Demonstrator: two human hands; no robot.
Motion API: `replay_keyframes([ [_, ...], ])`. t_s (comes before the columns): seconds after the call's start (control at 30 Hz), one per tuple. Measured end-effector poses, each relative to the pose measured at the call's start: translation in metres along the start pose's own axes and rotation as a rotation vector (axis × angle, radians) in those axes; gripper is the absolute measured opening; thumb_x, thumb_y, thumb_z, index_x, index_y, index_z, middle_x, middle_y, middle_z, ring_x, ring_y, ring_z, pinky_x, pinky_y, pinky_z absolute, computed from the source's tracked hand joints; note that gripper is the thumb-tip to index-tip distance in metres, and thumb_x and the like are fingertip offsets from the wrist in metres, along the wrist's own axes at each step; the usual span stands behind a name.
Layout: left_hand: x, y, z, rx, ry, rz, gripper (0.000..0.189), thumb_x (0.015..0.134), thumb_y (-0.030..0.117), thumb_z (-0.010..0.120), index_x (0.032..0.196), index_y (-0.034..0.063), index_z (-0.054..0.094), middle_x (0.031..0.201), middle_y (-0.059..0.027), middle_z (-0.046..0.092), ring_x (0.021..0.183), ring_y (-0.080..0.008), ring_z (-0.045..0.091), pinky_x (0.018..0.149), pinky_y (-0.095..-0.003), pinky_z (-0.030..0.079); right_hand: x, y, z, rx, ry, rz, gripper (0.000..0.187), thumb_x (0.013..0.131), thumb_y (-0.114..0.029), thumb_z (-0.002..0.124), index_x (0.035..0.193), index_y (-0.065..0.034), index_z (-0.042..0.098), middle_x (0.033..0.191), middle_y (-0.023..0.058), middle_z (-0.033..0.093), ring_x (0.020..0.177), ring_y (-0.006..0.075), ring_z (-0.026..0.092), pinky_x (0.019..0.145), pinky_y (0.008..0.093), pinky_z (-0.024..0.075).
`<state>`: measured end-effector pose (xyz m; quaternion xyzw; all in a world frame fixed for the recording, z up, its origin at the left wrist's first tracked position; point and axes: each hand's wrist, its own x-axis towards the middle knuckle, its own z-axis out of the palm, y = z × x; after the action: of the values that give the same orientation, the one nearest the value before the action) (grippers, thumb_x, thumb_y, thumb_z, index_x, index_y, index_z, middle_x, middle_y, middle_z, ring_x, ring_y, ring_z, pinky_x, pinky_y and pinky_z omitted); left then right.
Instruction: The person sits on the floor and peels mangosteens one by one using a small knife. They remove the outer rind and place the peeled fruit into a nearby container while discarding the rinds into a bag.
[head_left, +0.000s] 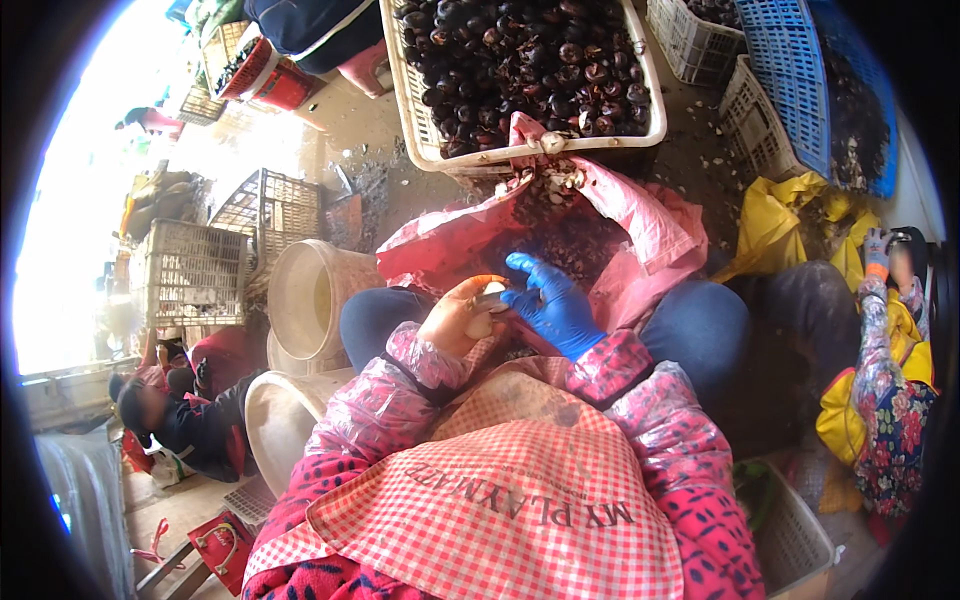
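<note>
My left hand (453, 318), without a blue glove, is closed around a small grey blade-like tool (490, 299), with pale pieces at its fingertips. Its handle is hidden in the grip. Close beside it, my right hand (553, 306) wears a blue glove. Its thumb and index finger are spread, with nothing clearly held between them, and the thumb lies near the tool's tip. Below both hands, a pink plastic sack (645, 225) gapes between my knees, with dark peelings (577, 247) inside. Beyond it, a white plastic crate (529, 154) is heaped with dark water chestnuts (517, 67).
White plastic buckets (358, 262) stand by my left knee. Slatted crates (193, 274) are farther left. Blue crates (787, 82) and a yellow sack (772, 225) lie to the right. Other people sit at left (199, 427) and right (889, 420). A pale crate (799, 525) stands behind my right elbow.
</note>
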<state>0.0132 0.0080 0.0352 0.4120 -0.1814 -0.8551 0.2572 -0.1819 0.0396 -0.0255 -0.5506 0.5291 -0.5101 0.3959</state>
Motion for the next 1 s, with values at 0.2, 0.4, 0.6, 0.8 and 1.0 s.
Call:
replay_keyframes([
  [0.2,0.001,0.001,0.007,0.197,0.060,0.084,0.032,0.090,0.005,0.055,0.121,0.0046,0.050,0.100,-0.0096,0.059,0.091,-0.0243,0.062,0.065,-0.0288,0.051,-0.001,0.004,0.000,0.160,0.013,0.196,0.034,0.084,-0.034,0.069,0.098,-0.0040,0.061,0.084,0.0119,0.066,0.073,0.0206,0.063,0.071,0.0337,0.0501],
  [0.4,-0.004,0.005,0.013,0.262,0.036,0.022,0.033,0.088,0.006,0.057,0.120,0.0046,0.050,0.099,-0.0076,0.058,0.084,-0.0186,0.059,0.062,-0.0272,0.049,0.006,0.024,-0.008,0.232,0.244,0.449,0.044,0.089,-0.046,0.060,0.104,-0.0053,0.064,0.071,-0.0017,0.057,0.062,0.0112,0.054,0.060,0.0289,0.0477],
  [0.6,-0.001,0.004,0.011,0.218,0.093,0.025,0.032,0.087,0.008,0.058,0.118,0.0046,0.050,0.096,-0.0074,0.057,0.079,-0.0183,0.060,0.061,-0.0270,0.049,0.021,-0.036,-0.025,1.158,0.018,0.551,0.061,0.092,-0.054,0.047,0.122,-0.0024,0.054,0.063,-0.0040,0.043,0.060,0.0087,0.043,0.060,0.0255,0.0451],
  [0.8,-0.003,-0.002,0.017,0.189,0.118,0.005,0.033,0.087,0.006,0.057,0.119,0.0022,0.050,0.099,-0.0091,0.057,0.079,-0.0175,0.058,0.059,-0.0280,0.048,0.027,-0.182,-0.084,1.641,-0.358,-0.279,0.065,0.089,-0.058,0.046,0.123,-0.0029,0.051,0.073,0.0021,0.047,0.067,0.0165,0.045,0.067,0.0389,0.0526],
  [1.0,0.001,-0.008,0.018,0.252,0.143,-0.035,0.034,0.088,0.008,0.057,0.121,0.0021,0.049,0.103,-0.0102,0.058,0.085,-0.0213,0.063,0.071,-0.0330,0.055,-0.001,-0.266,-0.119,1.374,-0.407,-0.633,0.045,0.089,-0.044,0.052,0.118,-0.0097,0.053,0.078,0.0028,0.047,0.073,0.0169,0.044,0.067,0.0363,0.0551],
])
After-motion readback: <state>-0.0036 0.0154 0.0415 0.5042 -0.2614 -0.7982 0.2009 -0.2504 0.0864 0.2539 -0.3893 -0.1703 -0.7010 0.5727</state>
